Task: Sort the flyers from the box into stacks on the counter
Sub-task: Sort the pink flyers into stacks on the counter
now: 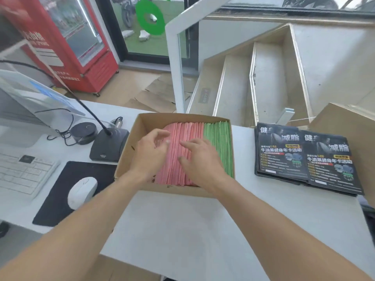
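An open cardboard box [129, 147] stands on the white counter [182, 230]. Inside it, pink flyers [188, 130] stand on edge in the middle and green flyers [220, 136] fill the right side. My left hand [151, 157] reaches into the box's left part, its fingers loosely curled at the pink flyers' left edge. My right hand [200, 159] rests on top of the pink flyers with its fingers spread. To the right of the box lie two stacks of black flyers [304, 157] on the counter.
A desk microphone [107, 145] stands just left of the box. Further left are a white mouse [82, 192] on a black pad, a keyboard [22, 173] and a monitor [30, 102]. Another cardboard box [349, 122] sits at the far right.
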Tool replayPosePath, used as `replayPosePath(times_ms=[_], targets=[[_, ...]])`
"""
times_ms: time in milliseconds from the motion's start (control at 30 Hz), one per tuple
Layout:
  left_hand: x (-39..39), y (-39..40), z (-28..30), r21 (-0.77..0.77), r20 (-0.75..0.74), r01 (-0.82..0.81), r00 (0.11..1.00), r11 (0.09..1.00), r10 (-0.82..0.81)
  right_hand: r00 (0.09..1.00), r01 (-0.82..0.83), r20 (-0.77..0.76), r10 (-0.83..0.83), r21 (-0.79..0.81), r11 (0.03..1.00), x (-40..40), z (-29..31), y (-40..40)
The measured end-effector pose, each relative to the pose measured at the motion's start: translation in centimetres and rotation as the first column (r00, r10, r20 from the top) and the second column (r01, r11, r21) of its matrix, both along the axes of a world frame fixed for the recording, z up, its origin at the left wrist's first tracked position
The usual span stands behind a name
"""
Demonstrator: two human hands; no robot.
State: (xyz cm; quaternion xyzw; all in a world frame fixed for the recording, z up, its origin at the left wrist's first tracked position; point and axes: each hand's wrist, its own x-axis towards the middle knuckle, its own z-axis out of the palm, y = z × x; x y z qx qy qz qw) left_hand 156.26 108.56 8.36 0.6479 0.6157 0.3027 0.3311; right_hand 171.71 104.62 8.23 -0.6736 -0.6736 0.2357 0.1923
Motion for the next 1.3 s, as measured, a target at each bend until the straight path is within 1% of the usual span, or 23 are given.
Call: replayPosePath(times_ms=[67,100,167,200,233,267,333,433,533,633,700,767,800,833,867,967,1033,1133,1200,1300], targets=[[-2.7,0.5,-0.2,0.005,-0.071,0.0,0.997,1.0,0.001,0.992,-0.022,0.123,0.036,-0.114,0.993,-2.7,-0.5,0.8],[-3.8,0.7,-0.4,0.049,-0.146,0.023,0.989,0.999,-0.016,0.982,-0.007,0.187,0.039,-0.17,0.985,-3.9,-0.9,1.2],[-5.5,1.1,-1.1,0.207,-0.343,0.121,0.938,0.971,-0.044,0.95,0.026,0.306,0.058,-0.264,0.964,-5.7,-1.8,1.8],[-6.1,1.4,-1.5,0.266,-0.418,0.176,0.907,0.948,-0.051,0.935,0.048,0.35,0.061,-0.294,0.955,-6.4,-2.3,2.1],[-6.7,1.5,-2.1,0.284,-0.453,0.209,0.889,0.936,-0.061,0.923,0.076,0.38,0.05,-0.31,0.948,-7.0,-2.7,2.2],[-7.1,1.6,-2.7,0.275,-0.453,0.221,0.888,0.936,-0.076,0.918,0.108,0.396,0.028,-0.316,0.943,-7.3,-3.0,2.3],[-7.7,1.5,-3.7,0.246,-0.391,0.212,0.914,0.946,-0.104,0.919,0.164,0.393,-0.027,-0.319,0.933,-7.7,-3.2,2.5],[-7.7,1.3,-4.3,0.278,-0.296,0.171,0.951,0.945,-0.085,0.911,0.187,0.409,-0.052,-0.297,0.937,-8.0,-3.1,2.8],[-7.6,1.4,-4.0,0.271,-0.231,0.118,0.972,0.955,-0.055,0.895,0.146,0.445,-0.016,-0.26,0.955,-8.3,-3.0,3.2],[-7.7,1.5,-4.0,0.275,-0.2,0.091,0.979,0.957,-0.035,0.911,0.092,0.412,0.006,-0.218,0.972,-9.2,-2.7,3.4],[-7.7,1.5,-4.1,0.276,-0.159,0.065,0.987,0.959,-0.021,0.952,0.115,0.302,-0.046,-0.212,0.97,-9.7,-2.2,3.6],[-7.7,1.6,-4.0,0.241,-0.09,0.021,0.996,0.97,0.0,0.986,0.146,0.113,-0.12,-0.266,0.953,-10.5,-1.7,3.8],[-7.7,1.6,-4.0,0.217,-0.058,-0.001,0.998,0.976,0.014,0.988,0.152,0.032,-0.15,-0.301,0.941,-11.1,-1.5,3.9],[-7.8,1.7,-4.0,0.197,-0.026,-0.024,0.999,0.98,0.03,0.985,0.158,-0.011,-0.172,-0.339,0.927,-11.7,-1.4,4.1],[-7.9,1.7,-4.1,0.182,0.015,-0.053,0.999,0.982,0.052,0.983,0.163,-0.015,-0.182,-0.371,0.914,-12.3,-1.3,4.3],[-8.2,1.8,-3.9,0.141,0.165,-0.128,0.981,0.982,0.104,0.983,0.184,0.085,-0.163,-0.421,0.888,-13.2,-0.9,5.5],[-8.3,1.6,-3.6,0.125,0.203,-0.147,0.972,0.981,0.119,0.979,0.202,0.126,-0.162,-0.442,0.874,-13.0,-1.0,6.2],[-8.3,1.3,-3.2,0.118,0.274,-0.222,0.944,0.968,0.183,0.968,0.237,0.179,-0.174,-0.44,0.866,-12.9,-1.6,6.2],[-8.3,1.2,-3.3,0.107,0.321,-0.25,0.925,0.962,0.204,0.967,0.242,0.172,-0.187,-0.404,0.882,-13.0,-2.2,5.9],[-8.6,1.4,-3.6,0.067,0.343,-0.248,0.915,0.966,0.211,0.983,0.182,0.093,-0.16,-0.342,0.922,-12.1,-1.3,5.2]])
